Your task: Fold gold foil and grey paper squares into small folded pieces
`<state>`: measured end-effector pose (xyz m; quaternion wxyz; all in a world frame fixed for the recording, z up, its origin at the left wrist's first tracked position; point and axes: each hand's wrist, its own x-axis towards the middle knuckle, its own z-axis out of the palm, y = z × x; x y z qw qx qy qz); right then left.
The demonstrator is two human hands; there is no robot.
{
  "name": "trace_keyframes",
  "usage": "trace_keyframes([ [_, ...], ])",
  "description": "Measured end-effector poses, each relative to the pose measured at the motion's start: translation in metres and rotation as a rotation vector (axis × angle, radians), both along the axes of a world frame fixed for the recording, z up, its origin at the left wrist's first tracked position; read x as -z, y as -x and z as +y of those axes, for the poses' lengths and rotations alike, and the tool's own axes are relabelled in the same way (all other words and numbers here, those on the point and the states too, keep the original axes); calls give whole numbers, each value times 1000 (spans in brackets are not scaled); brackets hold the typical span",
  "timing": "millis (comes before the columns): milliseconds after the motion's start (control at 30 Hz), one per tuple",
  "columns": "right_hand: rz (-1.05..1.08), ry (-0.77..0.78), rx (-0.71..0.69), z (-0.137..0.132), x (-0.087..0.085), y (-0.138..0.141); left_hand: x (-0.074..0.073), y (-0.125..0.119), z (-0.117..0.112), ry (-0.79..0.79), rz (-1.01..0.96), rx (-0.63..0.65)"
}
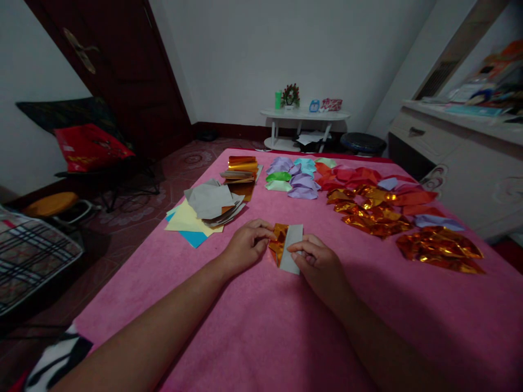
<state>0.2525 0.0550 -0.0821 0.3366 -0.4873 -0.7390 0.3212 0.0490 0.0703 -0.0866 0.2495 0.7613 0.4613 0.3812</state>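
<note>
A sheet of gold foil paper (279,239) lies partly folded on the pink cloth, its grey back showing as a strip along the right side. My left hand (248,245) rests at its left edge, thumb and fingers closed on the gold part. On the right, my right hand (321,264) has its fingers curled, with thumb and forefinger pinching the grey strip. To the left sits a loose stack of grey-backed paper (210,200), over yellow paper (192,220) and blue paper (193,238). Shiny gold folded pieces (439,247) are at the right.
Pink cloth (253,337) covers the table. Purple folded papers (304,186), red folded papers (355,177) and a pile of folded gold strips (242,171) lie toward the back. Beyond are a white side table (306,114), a stool (363,143) and a chair with a red bag (92,147).
</note>
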Motion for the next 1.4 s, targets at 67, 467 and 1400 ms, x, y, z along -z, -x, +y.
trace_keyframes([
  [67, -8, 1, 0, 0, -1, 0, -1, 0, 0, 4, 3, 2],
  [467, -16, 20, 0, 0, -5, 0, 1, 0, 1, -7, 16, 0],
  [1400, -40, -8, -15, -1, -6, 0, 0, 0, -1, -10, -10, 17],
])
